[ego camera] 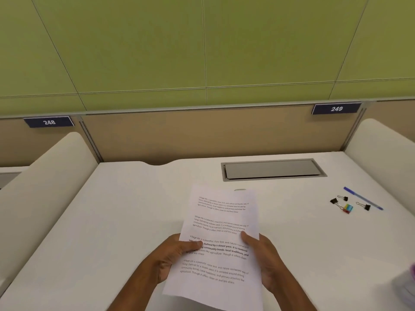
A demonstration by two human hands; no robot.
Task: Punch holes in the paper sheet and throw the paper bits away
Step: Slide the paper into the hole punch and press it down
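Both my hands, left and right, grip the paper sheet by its sides above the bench, near its front edge.

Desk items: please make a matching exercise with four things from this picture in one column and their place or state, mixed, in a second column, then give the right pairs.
Things:
1. paper sheet
2. blue pen
3. grey hatch cover
4. sign 248

Places or states:
A. set flush in the desk top, near the back
B. on the partition at the far left
C. held above the desk by the left hand and the right hand
D. lying on the desk at the right, beside the binder clips

Pairs: 1-C, 2-D, 3-A, 4-B
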